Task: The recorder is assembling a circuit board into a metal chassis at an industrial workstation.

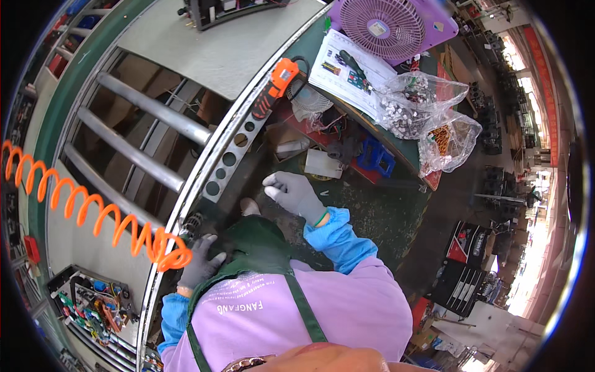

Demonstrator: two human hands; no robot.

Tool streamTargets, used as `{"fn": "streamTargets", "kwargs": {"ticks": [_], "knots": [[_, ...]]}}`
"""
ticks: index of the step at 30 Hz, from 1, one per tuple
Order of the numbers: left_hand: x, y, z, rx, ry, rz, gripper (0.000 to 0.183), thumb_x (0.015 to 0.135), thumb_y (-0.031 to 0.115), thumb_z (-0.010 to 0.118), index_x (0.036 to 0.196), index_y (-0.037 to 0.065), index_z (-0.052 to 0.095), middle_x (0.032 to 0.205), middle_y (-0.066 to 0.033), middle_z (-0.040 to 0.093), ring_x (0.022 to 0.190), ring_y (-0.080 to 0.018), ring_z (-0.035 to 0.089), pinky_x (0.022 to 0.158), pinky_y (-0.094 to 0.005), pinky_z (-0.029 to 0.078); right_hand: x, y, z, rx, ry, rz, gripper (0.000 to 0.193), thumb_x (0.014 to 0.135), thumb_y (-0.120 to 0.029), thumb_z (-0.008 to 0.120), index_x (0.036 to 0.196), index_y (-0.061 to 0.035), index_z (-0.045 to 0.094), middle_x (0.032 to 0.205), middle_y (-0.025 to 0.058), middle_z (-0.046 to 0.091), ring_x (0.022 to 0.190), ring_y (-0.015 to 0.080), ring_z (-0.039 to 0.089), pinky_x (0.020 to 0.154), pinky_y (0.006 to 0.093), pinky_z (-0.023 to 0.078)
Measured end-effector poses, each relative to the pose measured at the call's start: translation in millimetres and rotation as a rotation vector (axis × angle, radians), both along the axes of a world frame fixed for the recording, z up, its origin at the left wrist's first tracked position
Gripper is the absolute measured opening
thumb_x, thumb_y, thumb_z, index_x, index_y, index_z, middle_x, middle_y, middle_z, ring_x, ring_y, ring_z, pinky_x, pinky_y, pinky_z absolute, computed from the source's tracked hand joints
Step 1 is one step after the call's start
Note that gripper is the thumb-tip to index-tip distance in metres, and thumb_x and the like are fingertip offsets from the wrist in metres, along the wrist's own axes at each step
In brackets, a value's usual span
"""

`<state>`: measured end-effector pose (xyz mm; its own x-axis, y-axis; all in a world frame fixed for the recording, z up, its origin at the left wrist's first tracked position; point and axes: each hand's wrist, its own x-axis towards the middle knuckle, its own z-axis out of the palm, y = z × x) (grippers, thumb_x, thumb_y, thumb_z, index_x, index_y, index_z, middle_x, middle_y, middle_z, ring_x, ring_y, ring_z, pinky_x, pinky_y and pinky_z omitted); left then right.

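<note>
My right hand (296, 197), in a grey glove with a blue sleeve cover, is raised over the floor beside the line. Its fingers are curled together; anything inside them is hidden. My left hand (201, 265), also grey-gloved, is low at the line's metal edge, thumb and fingers apart. Just beyond it is a dark ribbed tool part (193, 222), partly hidden; I cannot tell whether the hand touches it. An orange coiled hose (111, 217) comes in from the left and ends above this hand. An orange-and-black handheld tool (277, 87) lies farther along the edge.
Metal rollers (152, 118) span the line at the left. An opened unit with circuit boards (96, 304) sits lower left, another chassis (229, 13) at the top. The right bench carries a purple fan (384, 28), papers (338, 71), a screwdriver (352, 62) and plastic bags of parts (406, 115).
</note>
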<state>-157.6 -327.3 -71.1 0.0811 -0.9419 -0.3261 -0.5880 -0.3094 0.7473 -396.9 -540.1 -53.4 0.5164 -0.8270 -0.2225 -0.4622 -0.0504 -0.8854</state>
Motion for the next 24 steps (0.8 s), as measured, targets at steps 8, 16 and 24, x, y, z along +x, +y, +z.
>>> {"fn": "streamTargets", "kwargs": {"ticks": [8, 16, 24], "knots": [[-21, -43, -27, 0.215, 0.149, -0.071, 0.042, 0.088, 0.029, 0.062, 0.121, 0.003, 0.055, 0.112, -0.0189, 0.060, 0.102, -0.0339, 0.060, 0.087, -0.0386, 0.048, -40, 17, -109, 0.223, 0.119, -0.006, 0.026, 0.082, -0.016, 0.065, 0.105, -0.0047, 0.063, 0.084, 0.0084, 0.067, 0.074, 0.0159, 0.063, 0.071, 0.0304, 0.052], [-14, -27, -76, 0.003, 0.037, -0.083, 0.024, 0.083, 0.008, 0.056, 0.105, 0.002, 0.064, 0.102, -0.0167, 0.062, 0.092, -0.0292, 0.063, 0.081, -0.0359, 0.049, -50, 40, -152, 0.392, 0.206, 0.087, 0.027, 0.083, -0.024, 0.062, 0.104, -0.0064, 0.064, 0.093, 0.0135, 0.068, 0.089, 0.0280, 0.066, 0.080, 0.0373, 0.051], [-69, -43, -100, 0.212, 0.114, 0.095, 0.011, 0.071, -0.001, 0.063, 0.080, 0.001, 0.069, 0.096, -0.0138, 0.063, 0.089, -0.0264, 0.062, 0.077, -0.0327, 0.048, -135, -44, -208, 0.557, 0.166, -0.157, 0.026, 0.083, -0.019, 0.064, 0.106, -0.0069, 0.065, 0.094, 0.0118, 0.069, 0.086, 0.0216, 0.066, 0.075, 0.0329, 0.052]]}}
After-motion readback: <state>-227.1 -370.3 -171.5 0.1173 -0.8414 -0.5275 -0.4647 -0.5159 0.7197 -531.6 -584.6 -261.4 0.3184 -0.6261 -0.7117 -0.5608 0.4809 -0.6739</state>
